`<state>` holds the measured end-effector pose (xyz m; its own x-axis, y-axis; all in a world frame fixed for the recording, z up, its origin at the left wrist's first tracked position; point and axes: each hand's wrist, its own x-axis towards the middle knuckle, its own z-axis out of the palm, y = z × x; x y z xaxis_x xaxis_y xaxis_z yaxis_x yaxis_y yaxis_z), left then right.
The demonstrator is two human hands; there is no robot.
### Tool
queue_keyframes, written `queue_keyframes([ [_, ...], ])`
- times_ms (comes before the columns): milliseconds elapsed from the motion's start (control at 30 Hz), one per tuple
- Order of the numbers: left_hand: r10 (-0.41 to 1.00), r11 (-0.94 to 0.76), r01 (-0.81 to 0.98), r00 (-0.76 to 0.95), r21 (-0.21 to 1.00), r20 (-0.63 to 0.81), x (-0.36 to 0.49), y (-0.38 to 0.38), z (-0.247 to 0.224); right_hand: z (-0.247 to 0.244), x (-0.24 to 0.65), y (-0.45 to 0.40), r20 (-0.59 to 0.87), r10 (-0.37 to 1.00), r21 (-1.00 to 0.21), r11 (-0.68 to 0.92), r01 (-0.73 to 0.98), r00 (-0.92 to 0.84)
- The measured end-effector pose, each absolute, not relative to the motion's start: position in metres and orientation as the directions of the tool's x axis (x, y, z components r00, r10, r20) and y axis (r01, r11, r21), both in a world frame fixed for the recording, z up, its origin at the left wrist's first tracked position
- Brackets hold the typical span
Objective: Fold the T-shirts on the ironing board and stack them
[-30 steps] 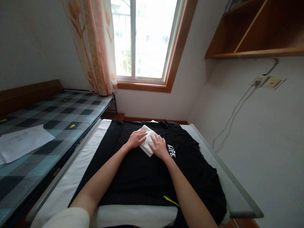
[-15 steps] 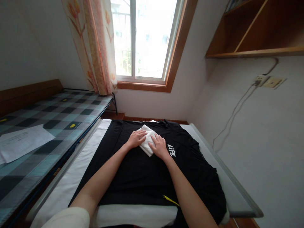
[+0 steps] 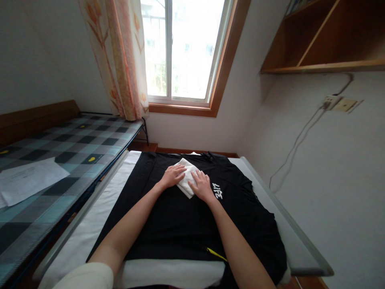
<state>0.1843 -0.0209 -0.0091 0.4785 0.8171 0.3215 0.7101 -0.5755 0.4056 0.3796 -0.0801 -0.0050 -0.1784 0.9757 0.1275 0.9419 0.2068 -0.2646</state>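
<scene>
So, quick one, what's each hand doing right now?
Left hand: open, resting flat on the folded white cloth.
Right hand: open, resting on the same cloth, fingers spread.

We log one head-worn view, looking forward and down across the table (image 3: 96, 212) from its near side: left hand (image 3: 172, 176) and right hand (image 3: 202, 187) just below mid-frame, bed (image 3: 90, 138) at left, window (image 3: 192, 52) farther off, top centre.

Two hands (image 3: 173, 176), one cloth (image 3: 185, 184)
</scene>
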Motion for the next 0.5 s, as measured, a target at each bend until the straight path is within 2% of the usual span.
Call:
queue_keyframes([
  [267,0.824,-0.565,0.714,0.465,0.414,0.324,0.1843,-0.0213,-0.009,-0.0047,0.3799,-0.0798,0.137,0.974,-0.239,0.211,0.948,-0.182],
  [500,0.811,-0.583,0.7,0.476,0.412,0.339,0.1841,-0.0213,-0.0093,-0.0033,0.3795,-0.0803,0.122,0.977,-0.286,0.204,0.936,-0.176],
])
